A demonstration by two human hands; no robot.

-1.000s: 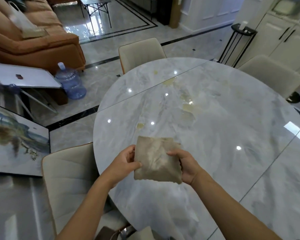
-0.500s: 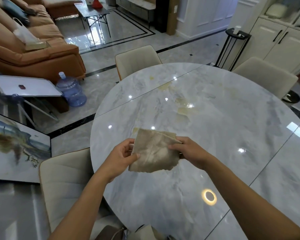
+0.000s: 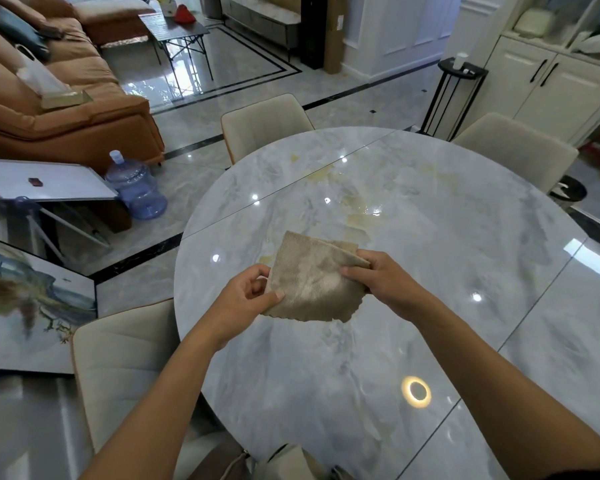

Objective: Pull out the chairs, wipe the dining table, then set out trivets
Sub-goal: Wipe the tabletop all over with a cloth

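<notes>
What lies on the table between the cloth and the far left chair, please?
The head view shows yellowish stains on the table between the cloth and the far left chair.

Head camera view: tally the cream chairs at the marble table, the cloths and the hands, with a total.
Cream chairs: 3
Cloth: 1
Hands: 2, left hand and right hand
Total: 6
Bottom-edge object unclear, not counted.

orange sofa (image 3: 66,109) far left | blue water jug (image 3: 136,188) on floor beside it | framed painting (image 3: 32,299) near left | black stand (image 3: 454,95) by white cabinets (image 3: 548,84)
</notes>
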